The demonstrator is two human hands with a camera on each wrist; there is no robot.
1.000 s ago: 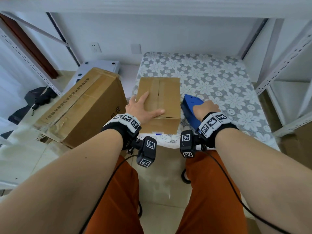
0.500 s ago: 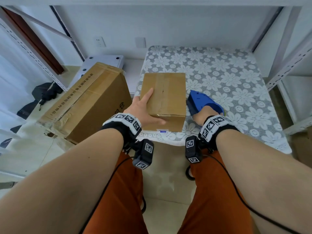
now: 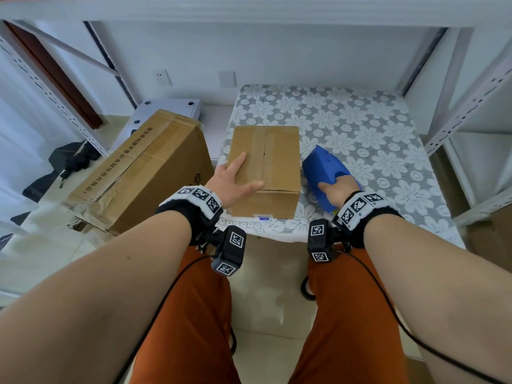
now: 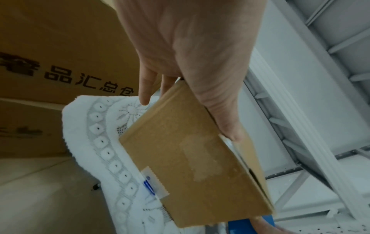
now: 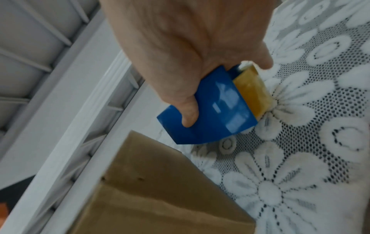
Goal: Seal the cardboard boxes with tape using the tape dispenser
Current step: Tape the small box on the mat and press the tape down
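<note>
A small cardboard box (image 3: 277, 156) stands near the front edge of the lace-covered table (image 3: 368, 128), with a tape strip running along its top beside the centre seam. My left hand (image 3: 238, 180) rests flat on the box's near left corner, fingers straight on top and the thumb along the front edge (image 4: 226, 123). To the right of the box my right hand (image 3: 336, 189) grips the blue tape dispenser (image 3: 322, 169), which touches the cloth. In the right wrist view the thumb (image 5: 188, 117) presses the blue shell (image 5: 218, 117), and the brownish tape roll (image 5: 252, 93) shows behind it.
A large printed cardboard box (image 3: 144, 173) stands on the floor left of the table, close to the small box. A white flat device (image 3: 169, 106) lies behind it. Metal shelf uprights (image 3: 457, 112) flank the table on the right. A small blue-marked label (image 4: 154, 183) sticks out under the box.
My right hand has carried the dispenser down onto the cloth just right of the box. My left hand stays on the box's corner. The head view has shifted slightly.
</note>
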